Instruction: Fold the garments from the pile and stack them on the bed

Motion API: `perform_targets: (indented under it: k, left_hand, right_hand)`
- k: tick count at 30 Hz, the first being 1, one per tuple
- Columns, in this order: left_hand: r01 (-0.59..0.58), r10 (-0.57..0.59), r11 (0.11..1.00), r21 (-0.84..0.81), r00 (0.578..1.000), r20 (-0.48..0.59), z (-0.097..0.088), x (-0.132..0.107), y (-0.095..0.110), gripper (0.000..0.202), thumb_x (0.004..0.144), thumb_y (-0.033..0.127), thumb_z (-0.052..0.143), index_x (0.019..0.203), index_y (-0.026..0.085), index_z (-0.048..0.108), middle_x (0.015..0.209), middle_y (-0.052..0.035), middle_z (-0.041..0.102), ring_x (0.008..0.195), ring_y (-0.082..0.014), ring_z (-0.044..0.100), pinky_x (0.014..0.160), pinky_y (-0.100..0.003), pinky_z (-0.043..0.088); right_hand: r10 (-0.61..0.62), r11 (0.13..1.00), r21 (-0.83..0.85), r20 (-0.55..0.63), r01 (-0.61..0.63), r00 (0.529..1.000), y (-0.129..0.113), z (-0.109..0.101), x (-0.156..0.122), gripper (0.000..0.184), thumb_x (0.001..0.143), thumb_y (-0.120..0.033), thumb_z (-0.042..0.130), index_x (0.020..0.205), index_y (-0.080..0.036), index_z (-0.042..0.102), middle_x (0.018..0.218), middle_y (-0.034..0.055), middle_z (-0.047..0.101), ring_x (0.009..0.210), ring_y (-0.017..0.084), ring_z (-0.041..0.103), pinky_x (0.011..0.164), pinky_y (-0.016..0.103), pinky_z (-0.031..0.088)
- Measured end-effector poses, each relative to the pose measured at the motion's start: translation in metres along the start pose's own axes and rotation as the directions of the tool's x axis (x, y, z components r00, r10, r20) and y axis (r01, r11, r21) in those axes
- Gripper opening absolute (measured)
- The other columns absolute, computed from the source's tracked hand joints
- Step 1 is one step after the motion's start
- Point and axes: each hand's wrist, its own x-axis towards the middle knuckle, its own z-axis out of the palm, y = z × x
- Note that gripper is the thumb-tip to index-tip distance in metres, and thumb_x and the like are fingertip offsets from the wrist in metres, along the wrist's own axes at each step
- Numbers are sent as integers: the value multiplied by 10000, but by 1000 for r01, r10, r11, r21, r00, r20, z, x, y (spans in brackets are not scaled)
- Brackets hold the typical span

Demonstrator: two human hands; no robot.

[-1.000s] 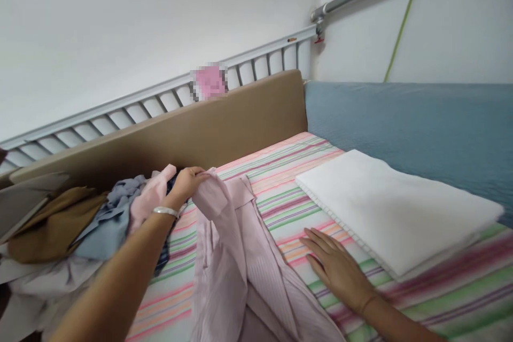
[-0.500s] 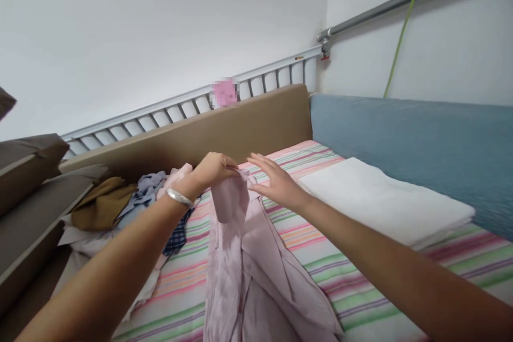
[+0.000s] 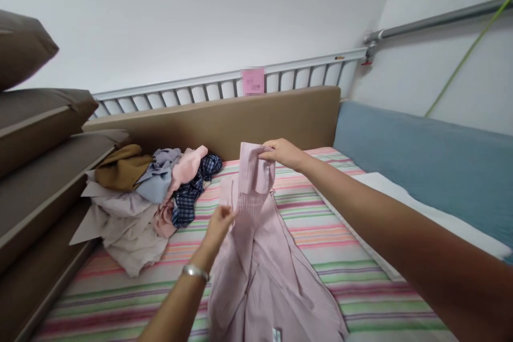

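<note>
A pale pink, finely ribbed shirt lies lengthwise on the striped bed cover, with a small white label showing near the bottom edge of the view. My right hand pinches the top of its sleeve cuff, which stands raised off the bed. Lower down, my left hand, with a silver bangle at the wrist, has thumb and fingers closed at the left edge of the sleeve. The cloth between those left fingertips is too small to make out clearly.
A heap of crumpled clothes lies left, beside stacked brown cushions. Folded white cloth rests at right along a blue padded panel. A brown padded board and white radiator run along the back.
My right hand has gone from open beside the cuff to gripping it. My left hand has let go of the cuff top and moved down along the sleeve. The view has turned left.
</note>
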Motion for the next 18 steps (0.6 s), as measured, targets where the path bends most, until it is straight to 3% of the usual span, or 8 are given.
perform_targets:
  k: [3, 5, 8, 10, 13, 18]
  left_hand:
    - [149, -150, 989, -13, 988, -25, 16, -46, -60, 315, 624, 429, 693, 665, 183, 501, 561, 21, 490, 569, -141, 477, 594, -286, 390]
    - [251, -251, 968, 5, 967, -41, 25, -66, -81, 265, 610, 362, 691, 684, 172, 523, 571, 19, 516, 580, -144, 495, 593, -274, 379]
    - [320, -322, 942, 95, 947, 6, 33, -78, -90, 110, 611, 228, 624, 611, 172, 528, 547, 14, 530, 570, -140, 499, 566, -257, 350]
    - [304, -312, 947, 104, 948, 64, 34, -81, -89, 138, 600, 171, 571, 509, 188, 468, 479, 28, 475, 521, -128, 481, 527, -247, 325]
    - [354, -343, 932, -78, 931, 124, 34, -85, -90, 179, 608, 213, 553, 508, 211, 404, 427, 54, 410, 419, -115, 444, 440, -236, 295]
    - [511, -434, 765, -391, 859, 272, 28, -85, -103, 360, 558, 426, 708, 539, 216, 417, 384, 45, 466, 348, -102, 422, 391, -220, 308]
  right_hand:
    - [25, 1000, 18, -9, -25, 1000, 3, -1, 11, 186, 638, -308, 651, 732, -148, 649, 722, -3, 623, 701, 135, 552, 654, 243, 412]
    - [46, 999, 29, -17, -46, 999, 8, 1, 20, 195, 635, -315, 666, 735, -149, 647, 729, 2, 627, 704, 137, 555, 660, 250, 420]
    - [102, 991, 84, -6, -102, 995, 18, 7, 35, 192, 635, -286, 679, 756, -142, 641, 740, 11, 632, 692, 133, 562, 652, 252, 441]
    - [158, 982, 107, 19, -159, 987, 25, 13, 48, 183, 649, -255, 675, 786, -140, 635, 737, 14, 635, 671, 126, 567, 631, 246, 453]
    - [229, 972, 43, 73, -233, 971, 38, 24, 70, 167, 702, -237, 651, 838, -146, 624, 761, 17, 646, 657, 113, 572, 594, 223, 460]
    - [332, 938, -159, 147, -309, 932, 73, 66, 116, 118, 753, -208, 640, 841, -130, 621, 687, 4, 627, 585, 89, 543, 535, 191, 434]
